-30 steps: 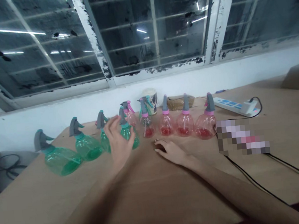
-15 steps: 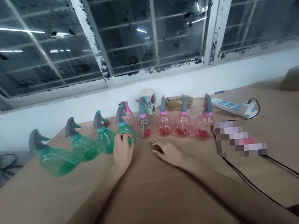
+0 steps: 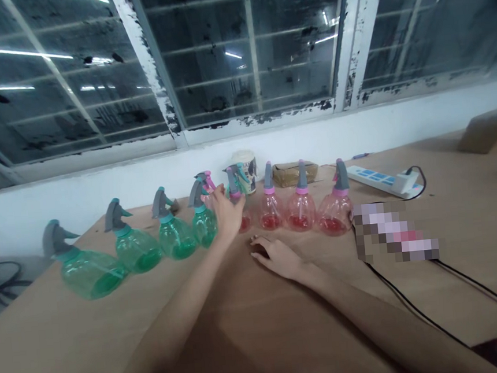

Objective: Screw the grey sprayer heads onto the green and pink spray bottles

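My left hand [image 3: 230, 212] is raised with thumb and fingers apart, in front of a pink-triggered spray bottle [image 3: 208, 179] in the back row. It partly hides that bottle and a front pink spray bottle [image 3: 245, 224]; contact with either is unclear. Just left of it stands a green spray bottle [image 3: 204, 226], last of several green ones in a slanting row. My right hand [image 3: 278, 257] rests on the table, fingers loosely curled and nothing in them. Beyond it are a pink spray bottle [image 3: 271, 215] and two more pink ones holding red liquid.
Behind the bottles stand a printed paper tub [image 3: 249, 172] and a brown packet [image 3: 295, 173]. To the right lie a white power strip [image 3: 372, 177] with a plug and a blurred-out object [image 3: 396, 231] with black cables. A cardboard box [image 3: 481, 132] sits far right.
My left hand has left the front of the rightmost green bottle, moving right and farther back toward the back-row bottles. My right hand has stayed on the table.
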Demonstrator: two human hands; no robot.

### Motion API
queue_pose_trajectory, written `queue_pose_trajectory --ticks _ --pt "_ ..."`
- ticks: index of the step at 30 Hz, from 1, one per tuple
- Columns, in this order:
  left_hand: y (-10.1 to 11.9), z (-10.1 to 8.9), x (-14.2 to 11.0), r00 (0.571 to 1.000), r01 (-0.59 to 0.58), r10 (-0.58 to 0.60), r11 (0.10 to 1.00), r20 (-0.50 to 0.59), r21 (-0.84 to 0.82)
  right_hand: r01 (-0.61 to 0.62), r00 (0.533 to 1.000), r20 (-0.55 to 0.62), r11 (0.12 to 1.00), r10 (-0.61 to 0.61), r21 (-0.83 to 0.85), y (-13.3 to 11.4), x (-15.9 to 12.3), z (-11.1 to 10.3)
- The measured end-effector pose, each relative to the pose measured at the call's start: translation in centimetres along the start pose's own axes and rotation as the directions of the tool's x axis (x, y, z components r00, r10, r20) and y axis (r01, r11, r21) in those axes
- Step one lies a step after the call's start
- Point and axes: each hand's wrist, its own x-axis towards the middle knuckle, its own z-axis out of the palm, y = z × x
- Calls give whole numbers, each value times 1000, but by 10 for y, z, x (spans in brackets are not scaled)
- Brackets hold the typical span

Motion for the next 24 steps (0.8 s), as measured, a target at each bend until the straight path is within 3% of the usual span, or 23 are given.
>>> queue_pose_trajectory --ticks 4,8,17,21,24 --pt "1 16 16 996 91 -90 995 26 -38 13 1000 -13 1000 -13 -3 0 1 0" --pt "5 10 9 992 100 -95 993 81 -65 11 1000 -16 1000 -11 -8 1 1 0" --pt "20 -48 -27 979 100 -74 986 189 -130 -7 1000 -27 998 9 66 7 1 -5" --pt "18 -76 -46 946 245 -180 942 271 -229 -65 993 -95 993 74 102 15 3 -6" --pt "19 -97 -63 893 395 -272 856 359 -334 -85 988 -120 991 98 107 15 3 -6"
